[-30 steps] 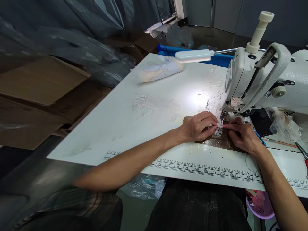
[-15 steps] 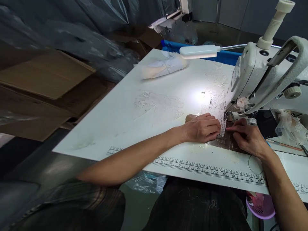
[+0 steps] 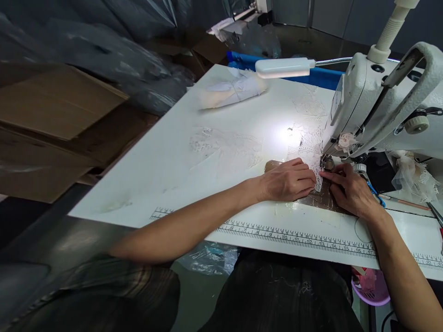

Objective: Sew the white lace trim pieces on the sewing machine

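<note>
White lace [image 3: 317,171] lies under the needle area of the sewing machine [image 3: 360,101], running back across the lit table. My left hand [image 3: 294,180] rests at the lace's left edge, fingers curled together and pressed onto it; its fingertips are partly hidden. From the other side my right hand [image 3: 353,190] reaches in, index finger stretched out and touching the lace's right edge just in front of the presser foot. Its thumb sits apart, lower down. Both hands lie over a shiny brown machine plate [image 3: 320,199].
Sheer lace pieces [image 3: 228,147] and a wrapped bundle [image 3: 235,90] lie on the white table. A lamp [image 3: 285,68] hangs above. Blue-handled snips [image 3: 376,193], a dark flat object [image 3: 380,171] and tulle [image 3: 417,177] sit at right. A ruler strip [image 3: 297,237] edges the front.
My right hand has shifted left, its index finger now against the lace edge. My left hand stays on the lace. The whole view has shifted slightly.
</note>
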Motion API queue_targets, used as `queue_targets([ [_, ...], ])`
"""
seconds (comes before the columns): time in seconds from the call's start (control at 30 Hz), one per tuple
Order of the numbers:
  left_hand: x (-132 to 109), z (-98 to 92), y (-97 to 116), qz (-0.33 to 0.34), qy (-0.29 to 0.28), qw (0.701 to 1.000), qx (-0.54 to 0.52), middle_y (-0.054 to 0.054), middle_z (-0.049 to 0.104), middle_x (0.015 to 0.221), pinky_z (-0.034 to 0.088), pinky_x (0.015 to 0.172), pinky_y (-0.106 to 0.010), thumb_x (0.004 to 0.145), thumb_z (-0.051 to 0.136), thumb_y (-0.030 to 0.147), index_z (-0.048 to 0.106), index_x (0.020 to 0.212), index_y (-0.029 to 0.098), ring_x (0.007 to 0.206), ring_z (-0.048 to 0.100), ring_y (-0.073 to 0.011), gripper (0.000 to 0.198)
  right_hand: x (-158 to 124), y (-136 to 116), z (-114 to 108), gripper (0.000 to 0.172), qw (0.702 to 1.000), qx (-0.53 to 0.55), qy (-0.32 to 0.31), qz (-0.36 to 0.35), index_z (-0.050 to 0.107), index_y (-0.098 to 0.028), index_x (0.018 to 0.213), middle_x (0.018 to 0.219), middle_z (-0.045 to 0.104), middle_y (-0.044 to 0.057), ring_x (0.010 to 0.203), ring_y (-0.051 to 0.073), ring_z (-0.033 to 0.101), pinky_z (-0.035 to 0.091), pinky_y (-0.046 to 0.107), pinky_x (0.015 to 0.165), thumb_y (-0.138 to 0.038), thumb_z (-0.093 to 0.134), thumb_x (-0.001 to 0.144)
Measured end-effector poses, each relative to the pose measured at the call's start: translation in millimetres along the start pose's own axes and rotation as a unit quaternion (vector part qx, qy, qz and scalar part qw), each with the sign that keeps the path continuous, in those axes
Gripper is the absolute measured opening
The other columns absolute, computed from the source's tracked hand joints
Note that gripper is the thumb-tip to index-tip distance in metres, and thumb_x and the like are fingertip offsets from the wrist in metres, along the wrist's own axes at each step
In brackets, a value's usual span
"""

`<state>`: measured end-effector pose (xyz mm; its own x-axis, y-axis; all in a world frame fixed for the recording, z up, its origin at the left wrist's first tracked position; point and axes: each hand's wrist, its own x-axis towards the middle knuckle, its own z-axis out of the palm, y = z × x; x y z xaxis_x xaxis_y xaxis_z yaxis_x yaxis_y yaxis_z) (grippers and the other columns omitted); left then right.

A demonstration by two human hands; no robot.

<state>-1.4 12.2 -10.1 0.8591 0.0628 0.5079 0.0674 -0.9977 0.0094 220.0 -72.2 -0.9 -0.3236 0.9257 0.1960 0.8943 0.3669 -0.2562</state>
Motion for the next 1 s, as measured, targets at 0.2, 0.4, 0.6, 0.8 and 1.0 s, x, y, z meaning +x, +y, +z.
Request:
queue_targets([
  [0.2,0,-3.5,3,0.024,0.001,0.999,0.038,-0.002,0.074,0.091,0.045,0.071,-0.031,0.1,0.046,0.018,0.07,0.083,0.018,0.074,0.061,-0.0137,0.03,-1,1,0,0.043,1.0,0.015,-0.005,-0.007,0.069,-0.027,0.126,0.106,0.063,0.012,0.088,0.023,0.062,0.056,0.038,0.076,-0.017,0.051,0.088],
  [0.4,6,-13.1,20,-0.019,-0.08,0.993,0.085,-0.01,0.072,0.094,0.049,0.075,-0.034,0.095,0.05,0.027,0.072,0.083,0.012,0.075,0.062,-0.0188,0.028,-2,3,-2,0.039,0.999,0.005,0.001,-0.042,0.073,-0.029,0.12,0.104,0.064,0.01,0.086,0.02,0.062,0.054,0.033,0.072,-0.019,0.051,0.089],
  [0.6,13,-13.4,15,-0.015,-0.089,0.994,0.059,-0.005,0.071,0.079,0.046,0.096,-0.042,0.089,0.054,0.033,0.071,0.07,0.017,0.068,0.059,-0.017,0.03,0,-4,-6,0.04,0.999,-0.025,-0.014,-0.034,0.072,-0.03,0.121,0.107,0.066,0.009,0.081,0.018,0.061,0.053,0.03,0.069,-0.019,0.049,0.089],
  [0.8,11,-14.1,10,-0.037,-0.064,0.997,0.031,-0.004,0.072,0.083,0.043,0.101,-0.043,0.085,0.054,0.036,0.072,0.077,0.018,0.069,0.059,-0.0173,0.027,1,-9,-6,0.04,0.998,-0.055,-0.031,-0.011,0.071,-0.027,0.122,0.106,0.067,0.01,0.079,0.019,0.062,0.052,0.029,0.065,-0.024,0.047,0.09],
  [1.0,8,-13.2,11,-0.032,-0.068,0.996,0.055,-0.007,0.072,0.09,0.042,0.103,-0.046,0.086,0.052,0.039,0.073,0.083,0.016,0.073,0.061,-0.0193,0.031,3,-15,-6,0.042,0.993,-0.102,-0.057,0.018,0.067,-0.027,0.128,0.111,0.065,0.012,0.079,0.019,0.062,0.048,0.027,0.059,-0.026,0.045,0.092],
])
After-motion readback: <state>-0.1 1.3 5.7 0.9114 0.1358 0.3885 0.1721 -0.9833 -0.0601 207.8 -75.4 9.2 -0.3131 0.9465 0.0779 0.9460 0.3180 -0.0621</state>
